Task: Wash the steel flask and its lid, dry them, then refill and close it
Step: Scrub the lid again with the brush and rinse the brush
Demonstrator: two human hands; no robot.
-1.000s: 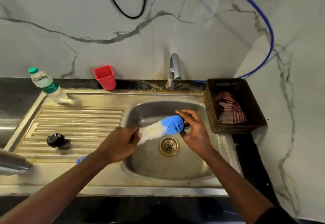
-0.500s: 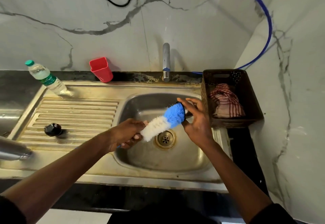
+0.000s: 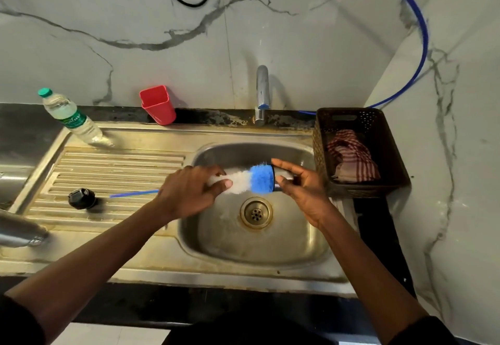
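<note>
Brush [image 3: 261,181] levelled; right fingers [image 3: 287,164] pinch lid [image 3: 284,175], perhaps.

No legible text anywhere. Green label on water bottle [image 3: 73,121] carries print, too blurred to read.

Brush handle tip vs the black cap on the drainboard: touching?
Apart. Head view: the blue brush handle ends short of the black cap; bare drainboard shows between them.
</note>
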